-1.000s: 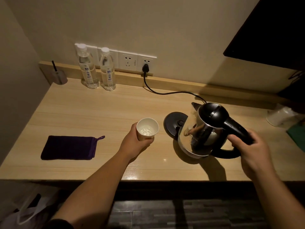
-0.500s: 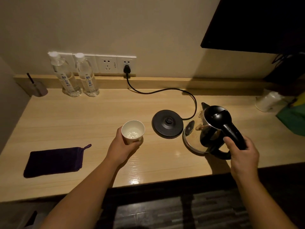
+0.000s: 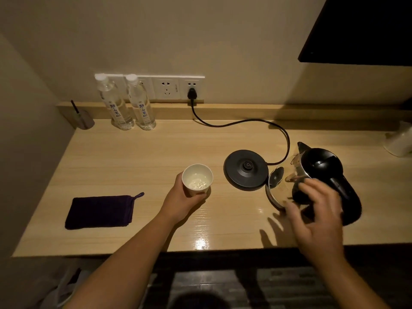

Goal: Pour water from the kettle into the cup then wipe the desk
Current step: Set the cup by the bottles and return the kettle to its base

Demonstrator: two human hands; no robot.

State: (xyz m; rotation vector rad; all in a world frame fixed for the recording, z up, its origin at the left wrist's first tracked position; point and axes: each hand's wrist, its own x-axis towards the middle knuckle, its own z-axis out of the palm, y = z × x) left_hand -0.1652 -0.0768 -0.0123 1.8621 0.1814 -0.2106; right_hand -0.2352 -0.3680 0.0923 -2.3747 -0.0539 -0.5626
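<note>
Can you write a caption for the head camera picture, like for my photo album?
Left hand holds a cup of water; right hand open beside the kettle on the desk.

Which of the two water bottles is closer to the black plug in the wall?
The right-hand water bottle. It stands nearer the black plug; the left-hand water bottle stands farther away, nearer the small grey holder.

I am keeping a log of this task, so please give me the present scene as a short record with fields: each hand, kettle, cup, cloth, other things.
left hand: wrapped around the cup, which is on the desk
right hand: open, fingers spread, in front of the kettle, not gripping
kettle: on the desk, right of its base, off the base
cup: white, some water inside
cloth: dark purple, flat at left, untouched
other: two water bottles by the wall sockets
</note>
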